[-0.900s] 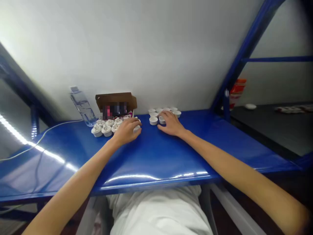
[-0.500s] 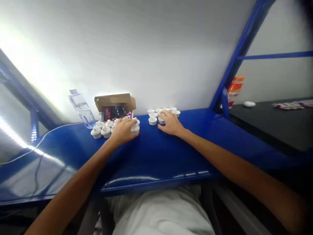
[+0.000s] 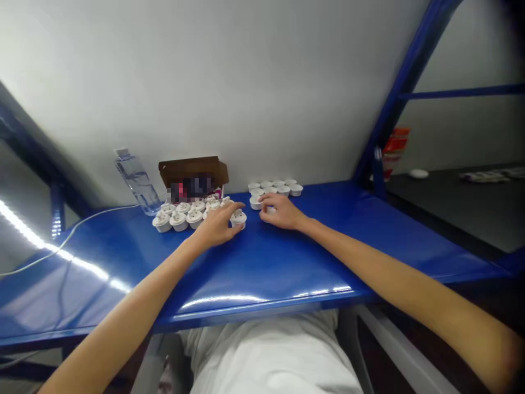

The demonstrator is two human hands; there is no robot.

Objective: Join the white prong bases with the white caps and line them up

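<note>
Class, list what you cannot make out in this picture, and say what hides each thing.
- Head view: cardboard box front, blurred out.
- Whatever is under the right hand, covered by its fingers.
- Orange packet, blurred, partly behind the blue post.
- Flat items on the dark table, too small, blurred.

Legible text: none.
- Cardboard box (image 3: 192,171), back edge of the blue table (image 3: 266,257): front panel blurred, unreadable.
- Water bottle (image 3: 137,180), beside the box: no label legible.
- White cups (image 3: 279,189): no print made out.
- Orange-red pack (image 3: 394,148), past the right corner: markings too small to read.
</note>
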